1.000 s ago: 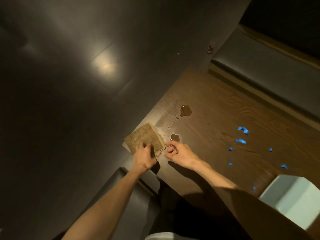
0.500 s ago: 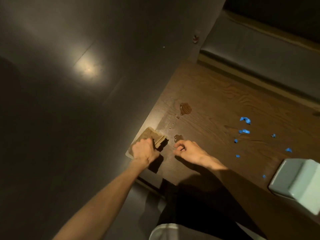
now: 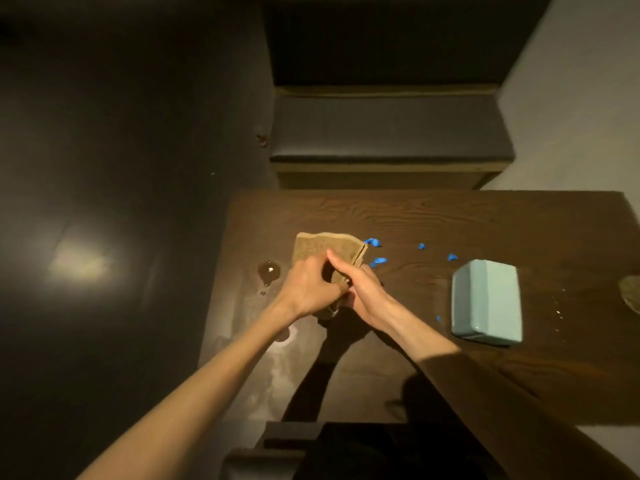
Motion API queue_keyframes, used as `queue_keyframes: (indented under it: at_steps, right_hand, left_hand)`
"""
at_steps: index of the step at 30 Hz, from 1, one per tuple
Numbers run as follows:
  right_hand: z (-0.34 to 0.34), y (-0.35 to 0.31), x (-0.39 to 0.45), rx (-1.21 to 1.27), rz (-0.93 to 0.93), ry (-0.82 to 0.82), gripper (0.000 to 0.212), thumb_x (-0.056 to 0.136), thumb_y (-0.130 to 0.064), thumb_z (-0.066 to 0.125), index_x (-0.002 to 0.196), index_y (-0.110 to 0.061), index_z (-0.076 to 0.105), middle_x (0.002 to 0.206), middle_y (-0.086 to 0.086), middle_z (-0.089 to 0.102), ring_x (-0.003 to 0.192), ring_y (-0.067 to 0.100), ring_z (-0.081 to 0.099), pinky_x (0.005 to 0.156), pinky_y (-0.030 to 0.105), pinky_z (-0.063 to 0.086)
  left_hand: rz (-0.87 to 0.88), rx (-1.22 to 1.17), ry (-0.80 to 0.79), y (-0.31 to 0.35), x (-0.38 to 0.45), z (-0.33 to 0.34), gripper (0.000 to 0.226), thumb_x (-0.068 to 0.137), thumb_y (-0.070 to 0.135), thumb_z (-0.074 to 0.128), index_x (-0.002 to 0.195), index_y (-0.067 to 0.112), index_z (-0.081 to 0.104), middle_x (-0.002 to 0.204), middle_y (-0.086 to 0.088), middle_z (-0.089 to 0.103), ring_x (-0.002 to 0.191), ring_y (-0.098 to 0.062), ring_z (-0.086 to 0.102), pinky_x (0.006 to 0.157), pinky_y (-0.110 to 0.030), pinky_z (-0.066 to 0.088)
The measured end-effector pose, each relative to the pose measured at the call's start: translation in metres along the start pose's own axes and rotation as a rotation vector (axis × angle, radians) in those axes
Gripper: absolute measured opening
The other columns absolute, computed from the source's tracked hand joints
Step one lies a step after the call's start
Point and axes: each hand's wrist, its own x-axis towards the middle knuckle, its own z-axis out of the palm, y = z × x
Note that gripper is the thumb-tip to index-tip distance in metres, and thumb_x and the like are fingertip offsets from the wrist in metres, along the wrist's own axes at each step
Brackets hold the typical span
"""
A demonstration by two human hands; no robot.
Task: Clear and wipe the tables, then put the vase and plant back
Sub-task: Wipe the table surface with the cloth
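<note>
A folded tan cloth (image 3: 322,249) lies on the dark wooden table (image 3: 450,220). My left hand (image 3: 310,289) presses on its near edge with the fingers curled over it. My right hand (image 3: 360,289) meets the left one at the cloth's near right corner and pinches it. A brown liquid puddle (image 3: 268,270) sits just left of the cloth, with small drops below it. Several blue scraps (image 3: 377,260) lie scattered to the right of the cloth.
A pale blue-green rectangular block (image 3: 486,301) stands on the table's right part. A tan object (image 3: 632,296) shows at the right frame edge. A padded bench (image 3: 388,133) runs behind the table. Dark floor lies to the left, with a seat (image 3: 277,452) at the near edge.
The view swung so the table now lies square ahead. The cloth moved from the table's corner to the right of the puddle, and my right hand joined the left on it.
</note>
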Motion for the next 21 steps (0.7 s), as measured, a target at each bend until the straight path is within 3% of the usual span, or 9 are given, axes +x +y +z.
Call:
queue_keyframes:
  at_steps: [3,7,10,12,14,18,21]
  right_hand:
    - [-0.053,-0.027,-0.010,0.136,-0.077,0.251,0.039,0.093,-0.027,0.071,0.129,-0.014,0.062,0.114,0.006,0.075,0.108,0.022,0.071,0.099,0.045,0.054]
    - [-0.138,-0.059,-0.037,0.154,-0.141,0.438,0.041,0.095,-0.028,0.067,0.134,-0.019,0.056,0.118,0.007,0.073,0.107,0.027,0.071,0.097,0.054,0.054]
    - [-0.209,-0.080,-0.065,0.214,-0.214,0.586,0.043,0.096,-0.027,0.066,0.136,-0.017,0.052,0.119,0.009,0.070,0.107,0.028,0.069,0.094,0.055,0.054]
    - [-0.254,-0.091,-0.090,0.229,-0.256,0.659,0.049,0.096,-0.031,0.067,0.138,-0.016,0.047,0.120,0.009,0.069,0.107,0.027,0.069,0.094,0.054,0.055]
    - [-0.291,-0.098,-0.114,0.192,-0.315,0.747,0.054,0.096,-0.033,0.067,0.139,-0.012,0.042,0.123,0.008,0.066,0.110,0.025,0.066,0.097,0.051,0.054]
    - [-0.364,-0.098,-0.158,0.015,-0.380,0.993,0.051,0.101,-0.034,0.058,0.141,-0.006,0.044,0.128,0.006,0.057,0.120,0.018,0.054,0.101,0.031,0.043]
    - [-0.405,-0.073,-0.174,-0.087,-0.375,1.160,0.045,0.104,-0.034,0.050,0.137,-0.004,0.053,0.134,0.015,0.059,0.126,0.028,0.055,0.103,0.031,0.040]
  left_hand:
    - [0.072,-0.195,-0.138,0.045,0.019,0.026,0.027,0.083,0.017,0.066,0.108,0.025,0.067,0.093,0.001,0.070,0.083,-0.015,0.071,0.068,-0.035,0.062]
    - [0.165,-0.212,-0.190,0.105,0.042,0.069,0.019,0.091,0.014,0.062,0.106,0.020,0.071,0.096,-0.002,0.070,0.078,-0.012,0.070,0.058,-0.024,0.057]
    - [0.207,-0.176,-0.221,0.152,0.056,0.109,0.016,0.093,0.012,0.059,0.102,0.018,0.071,0.093,-0.010,0.071,0.080,-0.026,0.070,0.063,-0.040,0.060]
    - [0.225,-0.151,-0.277,0.182,0.061,0.139,0.016,0.093,0.011,0.058,0.100,0.018,0.071,0.092,-0.010,0.071,0.084,-0.030,0.070,0.067,-0.043,0.059]
    - [0.242,-0.123,-0.324,0.203,0.066,0.167,0.016,0.093,0.012,0.058,0.098,0.020,0.071,0.091,-0.004,0.071,0.084,-0.027,0.070,0.071,-0.045,0.059]
    - [0.238,-0.066,-0.440,0.241,0.075,0.230,0.016,0.094,0.009,0.056,0.100,0.017,0.069,0.091,0.000,0.068,0.078,-0.020,0.069,0.068,-0.041,0.061]
    - [0.218,-0.025,-0.480,0.253,0.081,0.275,0.017,0.092,0.005,0.056,0.101,0.014,0.068,0.086,0.000,0.068,0.075,-0.016,0.065,0.071,-0.042,0.060]
